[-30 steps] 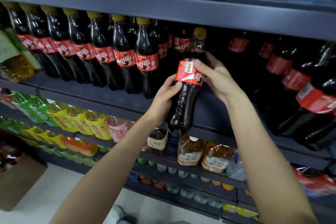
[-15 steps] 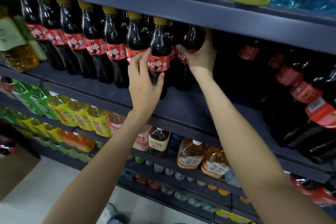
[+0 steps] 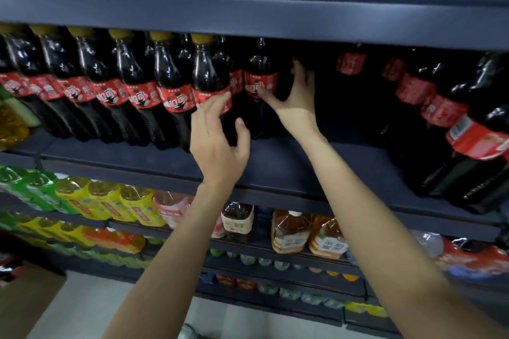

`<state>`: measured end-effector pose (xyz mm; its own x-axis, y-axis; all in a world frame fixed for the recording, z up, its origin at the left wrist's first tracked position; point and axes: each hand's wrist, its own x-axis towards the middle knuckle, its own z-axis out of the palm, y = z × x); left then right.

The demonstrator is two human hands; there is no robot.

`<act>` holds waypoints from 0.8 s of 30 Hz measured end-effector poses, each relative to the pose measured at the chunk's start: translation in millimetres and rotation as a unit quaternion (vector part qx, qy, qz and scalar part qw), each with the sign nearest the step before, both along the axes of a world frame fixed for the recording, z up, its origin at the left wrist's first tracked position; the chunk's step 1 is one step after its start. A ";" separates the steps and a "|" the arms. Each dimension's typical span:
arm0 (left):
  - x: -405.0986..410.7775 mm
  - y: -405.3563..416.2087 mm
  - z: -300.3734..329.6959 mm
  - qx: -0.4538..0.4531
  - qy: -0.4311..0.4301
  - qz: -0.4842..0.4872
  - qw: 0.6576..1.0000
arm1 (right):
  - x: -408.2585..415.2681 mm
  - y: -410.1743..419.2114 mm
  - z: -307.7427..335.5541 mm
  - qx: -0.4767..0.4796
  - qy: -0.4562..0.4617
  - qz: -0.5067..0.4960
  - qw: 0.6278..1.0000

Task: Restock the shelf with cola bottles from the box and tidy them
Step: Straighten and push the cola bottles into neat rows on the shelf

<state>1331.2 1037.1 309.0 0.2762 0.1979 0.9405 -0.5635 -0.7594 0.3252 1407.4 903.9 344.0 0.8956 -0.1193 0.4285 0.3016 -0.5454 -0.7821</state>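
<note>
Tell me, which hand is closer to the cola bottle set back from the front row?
Right. The right hand has its thumb on that cola bottle label; the left hand is open, lower-left, by the front-row bottle.

Both your arms reach up and forward, bare to the elbow. Your left hand (image 3: 217, 140) is loosely spread, fingers (image 3: 213, 107) relaxed, thumb out, gripping nothing. Your right hand (image 3: 296, 102) is spread wide, thumb splayed left, fingers extended upward.
</note>
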 end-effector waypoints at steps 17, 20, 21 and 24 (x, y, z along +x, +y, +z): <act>166.9 -199.3 9.2 -0.147 0.418 -0.255 0.860 | -75.5 -159.6 -41.9 -0.147 0.059 -0.135 0.978; 176.6 -199.2 12.3 -0.125 0.418 -0.255 0.863 | -68.4 -163.2 -32.9 -0.129 0.043 -0.132 0.982; 173.2 -192.4 11.7 -0.124 0.414 -0.274 0.859 | -65.1 -162.8 -30.2 -0.112 0.032 -0.124 0.985; 145.7 -158.4 6.1 -0.128 0.407 -0.379 0.821 | -55.0 -156.8 -20.0 0.004 0.008 -0.091 0.996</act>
